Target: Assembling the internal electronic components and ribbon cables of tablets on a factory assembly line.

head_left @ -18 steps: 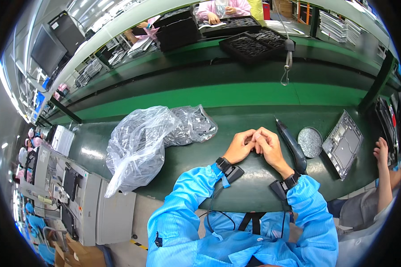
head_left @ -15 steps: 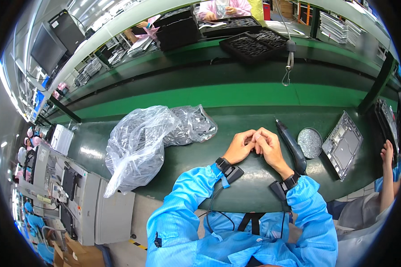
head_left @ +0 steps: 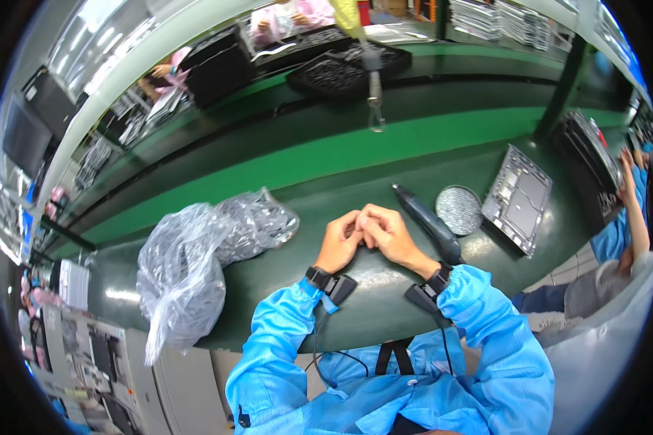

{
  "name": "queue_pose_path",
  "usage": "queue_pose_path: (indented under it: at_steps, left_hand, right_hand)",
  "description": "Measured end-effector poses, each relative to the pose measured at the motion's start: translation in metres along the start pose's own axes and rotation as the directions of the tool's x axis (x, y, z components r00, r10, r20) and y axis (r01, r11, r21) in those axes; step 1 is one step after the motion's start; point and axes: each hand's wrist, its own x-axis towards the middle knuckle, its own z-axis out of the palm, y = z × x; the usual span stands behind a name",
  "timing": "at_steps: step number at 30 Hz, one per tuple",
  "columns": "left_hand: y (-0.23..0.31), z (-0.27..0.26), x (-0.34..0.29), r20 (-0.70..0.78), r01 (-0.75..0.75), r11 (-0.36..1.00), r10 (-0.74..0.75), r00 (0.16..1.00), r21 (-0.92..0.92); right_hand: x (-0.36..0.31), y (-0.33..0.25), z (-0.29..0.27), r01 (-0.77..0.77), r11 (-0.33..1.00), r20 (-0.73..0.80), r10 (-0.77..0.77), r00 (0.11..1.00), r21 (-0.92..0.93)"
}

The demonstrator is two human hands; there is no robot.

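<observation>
Plastic bag [head_left: 196, 268] lies crumpled on the green bench at left, apart from the hands. Left hand [head_left: 339, 243] and right hand [head_left: 386, 232] meet fingertip to fingertip at centre; whether they pinch anything cannot be told. Right of them: screwdriver [head_left: 428, 221], round dish [head_left: 458, 209], metal panel [head_left: 519, 197].

**One head-worn fisheye view, looking down on the bench**

The scene is seen from a single camera worn on the head, aimed steeply down and forward. The dark green bench [head_left: 283, 268] is viewed from close above, the blue sleeves entering from the lower edge. Straight edges are bent toward the rim, where the far conveyor [head_left: 326, 152] is shown small.
</observation>
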Motion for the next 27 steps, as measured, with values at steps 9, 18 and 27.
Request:
queue_pose_path:
  at_steps: [9,18,27]
  left_hand:
    - [0.005,-0.001,-0.004,0.004,0.005,1.0,-0.005,1.0,-0.004]
    - [0.007,0.002,0.0,0.005,-0.005,1.0,0.005,1.0,0.012]
    - [0.006,-0.004,-0.002,0.011,-0.031,0.999,0.031,0.999,0.038]
  right_hand:
    - [-0.003,0.002,0.002,0.018,0.999,0.006,-0.018,1.0,0.032]
    - [-0.003,0.003,-0.002,0.062,0.998,-0.006,-0.062,0.998,0.03]
    - [-0.002,0.0,0.002,0.075,0.997,0.006,-0.075,0.997,0.006]
